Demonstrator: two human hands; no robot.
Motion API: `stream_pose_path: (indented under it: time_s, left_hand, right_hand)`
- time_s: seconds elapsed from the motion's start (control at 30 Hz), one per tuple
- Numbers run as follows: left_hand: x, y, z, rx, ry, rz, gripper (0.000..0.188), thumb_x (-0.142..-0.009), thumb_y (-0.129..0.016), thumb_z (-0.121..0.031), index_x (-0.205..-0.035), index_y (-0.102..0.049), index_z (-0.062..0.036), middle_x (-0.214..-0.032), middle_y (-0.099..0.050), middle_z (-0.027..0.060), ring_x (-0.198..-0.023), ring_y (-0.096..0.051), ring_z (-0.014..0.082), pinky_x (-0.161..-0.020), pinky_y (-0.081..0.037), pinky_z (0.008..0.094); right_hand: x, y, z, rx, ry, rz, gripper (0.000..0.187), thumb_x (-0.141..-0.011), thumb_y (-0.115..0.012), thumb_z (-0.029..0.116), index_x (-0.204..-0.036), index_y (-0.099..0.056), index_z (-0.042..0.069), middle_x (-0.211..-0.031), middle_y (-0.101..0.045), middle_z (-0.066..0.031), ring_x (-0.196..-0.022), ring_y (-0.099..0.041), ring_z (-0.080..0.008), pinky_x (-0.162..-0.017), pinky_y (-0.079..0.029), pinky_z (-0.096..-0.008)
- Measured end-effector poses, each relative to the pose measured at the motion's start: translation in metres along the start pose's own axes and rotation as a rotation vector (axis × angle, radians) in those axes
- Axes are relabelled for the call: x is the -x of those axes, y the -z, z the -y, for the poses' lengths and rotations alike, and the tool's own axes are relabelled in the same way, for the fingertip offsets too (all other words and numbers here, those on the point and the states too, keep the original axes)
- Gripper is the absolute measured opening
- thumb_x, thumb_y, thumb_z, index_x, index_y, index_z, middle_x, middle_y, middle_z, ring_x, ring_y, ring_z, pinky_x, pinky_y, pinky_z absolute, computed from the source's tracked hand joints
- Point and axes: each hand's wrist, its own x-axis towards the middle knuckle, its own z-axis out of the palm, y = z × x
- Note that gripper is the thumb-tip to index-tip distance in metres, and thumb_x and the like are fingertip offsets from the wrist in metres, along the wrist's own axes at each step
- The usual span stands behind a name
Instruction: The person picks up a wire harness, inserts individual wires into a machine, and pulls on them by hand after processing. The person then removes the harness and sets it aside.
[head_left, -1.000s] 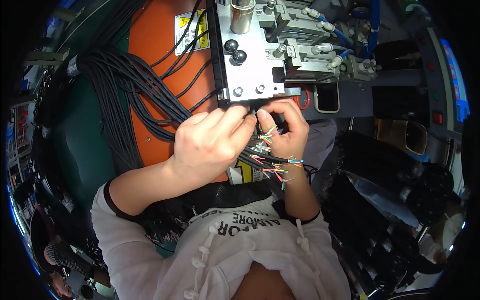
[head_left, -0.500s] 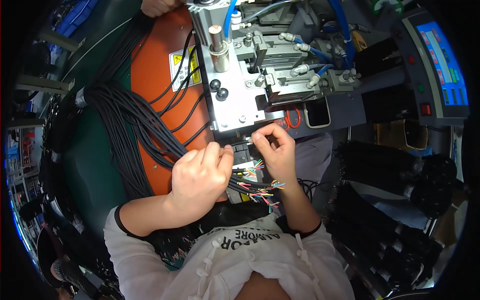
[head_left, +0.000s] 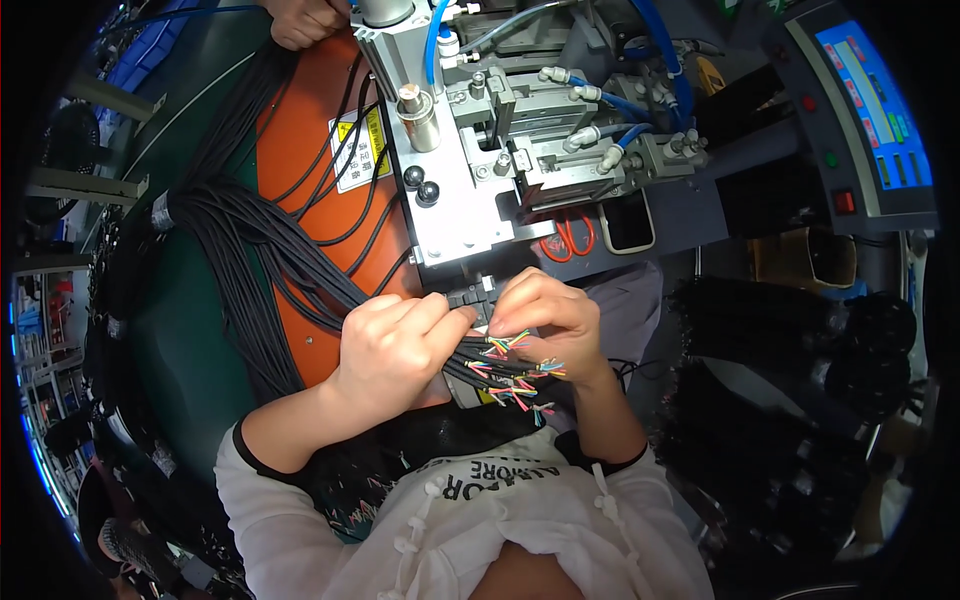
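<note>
My left hand (head_left: 400, 340) is closed round black cables, with its thumb and forefinger at the black fixture block (head_left: 470, 298) under the machine's front edge. Out from under it run several cable ends, their sheaths stripped to thin coloured wires (head_left: 518, 385). My right hand (head_left: 550, 315) faces it with bent fingers pinched together, just above the topmost wire ends; what lies between the fingertips is hidden. From the left, the long black cable bundle (head_left: 290, 240) runs to my left hand.
A bench machine (head_left: 450, 190) with metal cylinders and blue air hoses stands ahead. Its control screen (head_left: 880, 115) is at the far right. Red-handled scissors (head_left: 568, 238) and a phone (head_left: 628, 222) lie beside it. Another person's hand (head_left: 305, 20) rests on cables at the top left.
My right hand has drawn back from the machine's edge toward the wire ends. My left hand stays closed on the cables. The view has shifted slightly, and the other person's hand shows more.
</note>
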Motion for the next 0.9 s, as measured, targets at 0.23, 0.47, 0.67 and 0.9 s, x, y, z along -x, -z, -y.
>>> stream_pose_path:
  time_s: [0.23, 0.47, 0.67, 0.9]
  left_hand:
    - [0.003, -0.001, 0.005, 0.136, -0.046, -0.007, 0.03, -0.06, -0.066, -0.013, -0.089, -0.068, -0.0081, -0.069, -0.056, -0.0006, -0.058, -0.058, 0.014, -0.051, -0.04, 0.0277]
    - [-0.005, 0.003, 0.006, 0.238, -0.075, -0.348, 0.023, -0.07, -0.069, -0.009, -0.092, -0.069, -0.0037, -0.077, -0.063, 0.0048, -0.063, -0.062, 0.0157, -0.049, -0.044, 0.0275]
    - [-0.003, -0.005, 0.003, 0.217, -0.054, -0.266, 0.022, -0.072, -0.072, -0.008, -0.092, -0.067, 0.0016, -0.075, -0.062, 0.0083, -0.061, -0.062, 0.0182, -0.048, -0.047, 0.0282]
    - [0.0, -0.012, 0.006, 0.272, -0.033, -0.389, 0.018, -0.071, -0.072, -0.007, -0.085, -0.064, 0.0009, -0.07, -0.055, 0.0058, -0.057, -0.058, 0.0185, -0.046, -0.046, 0.0282]
  right_hand:
    - [-0.005, -0.011, 0.011, 0.012, -0.053, -0.11, 0.022, -0.067, -0.075, -0.001, -0.087, -0.069, 0.003, -0.084, -0.067, -0.0063, -0.08, -0.061, -0.02, -0.072, -0.047, -0.0306]
    - [-0.004, -0.013, 0.01, -0.065, -0.09, -0.224, 0.021, -0.073, -0.075, 0.001, -0.09, -0.064, -0.001, -0.086, -0.065, -0.0114, -0.081, -0.06, -0.0213, -0.073, -0.047, -0.0305]
    - [-0.019, -0.04, 0.022, -0.01, -0.04, -0.506, 0.024, -0.073, -0.073, -0.006, -0.095, -0.065, -0.001, -0.085, -0.066, -0.0111, -0.079, -0.062, -0.0216, -0.073, -0.05, -0.0303]
    - [-0.022, -0.036, 0.021, 0.32, -0.032, -0.356, 0.018, -0.073, -0.073, -0.007, -0.088, -0.066, -0.001, -0.087, -0.066, -0.0113, -0.081, -0.063, -0.0189, -0.072, -0.05, -0.0287]
